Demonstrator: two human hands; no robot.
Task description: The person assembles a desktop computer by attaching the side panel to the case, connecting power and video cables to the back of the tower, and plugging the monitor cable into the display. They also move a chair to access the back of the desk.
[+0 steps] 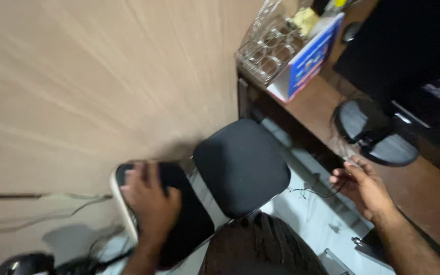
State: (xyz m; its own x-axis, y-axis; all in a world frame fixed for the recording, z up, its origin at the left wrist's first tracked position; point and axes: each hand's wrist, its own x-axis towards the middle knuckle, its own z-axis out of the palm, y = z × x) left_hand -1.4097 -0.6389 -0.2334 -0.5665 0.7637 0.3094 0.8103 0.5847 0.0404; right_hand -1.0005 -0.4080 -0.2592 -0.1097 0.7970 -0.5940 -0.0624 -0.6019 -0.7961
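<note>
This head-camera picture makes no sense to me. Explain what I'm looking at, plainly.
The camera sits on a person's head and looks down, tilted and blurred by motion. The left hand lies flat on a dark tablet with a pale edge, against a beige wall. The right hand is half curled, pinching a thin dark wire. Between the hands is a black chair seat. On the brown desk lie a wire glass rack, a blue and white box and a grey and black stand.

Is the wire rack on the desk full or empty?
Mostly empty, it seems: the wire rack shows open round slots with the desk visible through them. The picture is blurred, so small items inside cannot be ruled out.
</note>
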